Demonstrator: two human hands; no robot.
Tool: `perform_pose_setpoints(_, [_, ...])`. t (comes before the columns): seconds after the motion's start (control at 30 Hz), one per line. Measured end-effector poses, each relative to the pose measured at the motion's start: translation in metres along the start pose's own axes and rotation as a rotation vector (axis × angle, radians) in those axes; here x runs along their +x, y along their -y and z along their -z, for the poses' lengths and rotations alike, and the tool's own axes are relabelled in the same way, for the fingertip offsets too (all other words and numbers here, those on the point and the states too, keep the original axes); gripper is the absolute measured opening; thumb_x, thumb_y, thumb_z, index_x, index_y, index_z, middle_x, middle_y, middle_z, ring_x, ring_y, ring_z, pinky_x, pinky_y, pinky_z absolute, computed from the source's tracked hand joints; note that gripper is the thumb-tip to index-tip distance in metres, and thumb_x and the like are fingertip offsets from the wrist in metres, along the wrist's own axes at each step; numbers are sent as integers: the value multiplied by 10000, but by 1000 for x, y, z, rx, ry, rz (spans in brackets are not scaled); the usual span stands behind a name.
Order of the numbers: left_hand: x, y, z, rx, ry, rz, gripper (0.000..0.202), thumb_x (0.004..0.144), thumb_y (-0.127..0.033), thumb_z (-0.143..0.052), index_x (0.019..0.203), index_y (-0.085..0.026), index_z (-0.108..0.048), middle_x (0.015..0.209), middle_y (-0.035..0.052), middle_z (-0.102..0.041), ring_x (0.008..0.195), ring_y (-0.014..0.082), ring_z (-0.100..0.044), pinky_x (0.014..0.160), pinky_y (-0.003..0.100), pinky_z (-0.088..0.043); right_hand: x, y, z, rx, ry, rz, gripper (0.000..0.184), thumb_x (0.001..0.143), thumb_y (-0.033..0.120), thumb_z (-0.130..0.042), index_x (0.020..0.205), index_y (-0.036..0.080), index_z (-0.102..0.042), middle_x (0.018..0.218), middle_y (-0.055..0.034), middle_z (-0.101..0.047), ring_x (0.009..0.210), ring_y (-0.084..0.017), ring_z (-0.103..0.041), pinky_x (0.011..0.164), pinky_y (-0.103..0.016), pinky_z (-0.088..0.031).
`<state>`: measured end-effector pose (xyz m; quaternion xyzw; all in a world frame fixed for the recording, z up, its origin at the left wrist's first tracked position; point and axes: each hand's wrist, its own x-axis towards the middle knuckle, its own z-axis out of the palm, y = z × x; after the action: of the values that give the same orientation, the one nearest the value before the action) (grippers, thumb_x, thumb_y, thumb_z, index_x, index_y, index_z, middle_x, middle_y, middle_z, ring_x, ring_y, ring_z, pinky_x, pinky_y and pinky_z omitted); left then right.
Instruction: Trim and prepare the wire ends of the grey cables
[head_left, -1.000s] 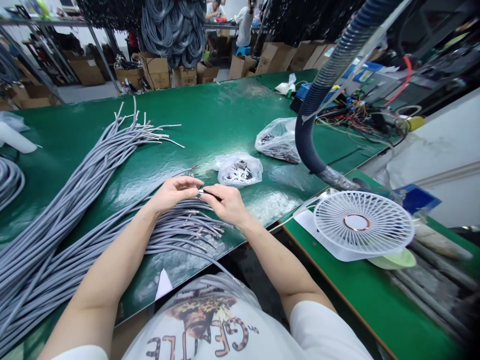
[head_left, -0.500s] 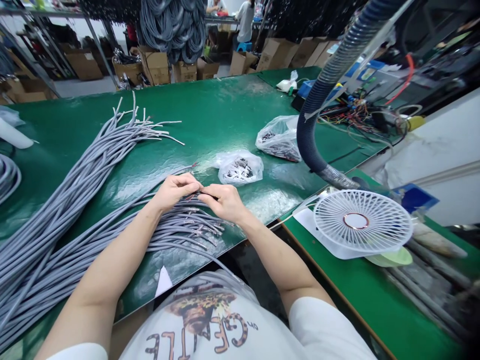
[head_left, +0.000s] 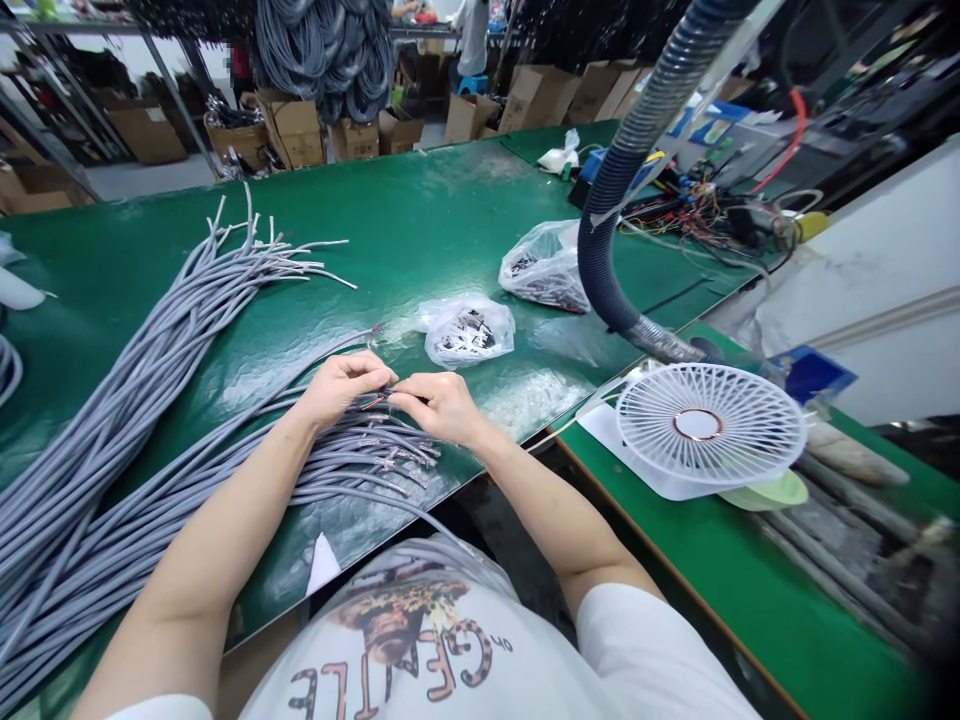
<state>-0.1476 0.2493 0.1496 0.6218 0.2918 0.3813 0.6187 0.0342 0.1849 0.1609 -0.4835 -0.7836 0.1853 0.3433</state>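
Cable end (head_left: 375, 399) crosswise, tip rightward

Near the front edge of the green surface (head_left: 450, 210), a stripped cable end (head_left: 379, 398) is pinched between the fingertips of the left hand (head_left: 341, 385) and the right hand (head_left: 444, 405), which meet just above a spread of grey cables (head_left: 135, 420). Thin red wires are seen at the pinch. The cables are laid from the left edge toward the middle of the surface, their far ends splayed. A clear bag (head_left: 466, 332) of small parts is laid just beyond the hands, and a second bag (head_left: 546, 265) lies farther toward the right edge, beside a ribbed hose (head_left: 611, 200). A white fan (head_left: 709, 430) is set on the adjoining surface at the right.
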Motion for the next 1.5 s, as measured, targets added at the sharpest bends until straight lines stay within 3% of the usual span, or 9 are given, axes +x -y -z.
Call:
perform_pose_setpoints(0.23, [0,-9,-7,-156,-57,89,267,638,-397,-797,642,-140,-729,708,28,-636,586,83,-481,586,231,-384,1,-4,-2,141,-14,8,239,886,317,-545,878,169,-733,833,-46,-723,728,-133,-622,691,-228,-440])
perform_pose_setpoints(0.63, [-2,-9,-10,-222,-24,140,283,629,-399,-803,633,-131,-712,684,21,-614,584,80,-485,576,226,-373,1,-2,3,7,-5,81,264,904,319,-525,856,179,-744,754,-31,-702,621,-103,-567,618,-215,-396])
perform_pose_setpoints(1.5, [-1,-9,-15,-295,-29,167,299,610,-403,-821,630,-126,-708,660,22,-622,563,74,-499,548,207,-391,-1,4,4,0,-35,70,261,884,359,-559,822,181,-739,751,-39,-712,619,-108,-586,613,-219,-401])
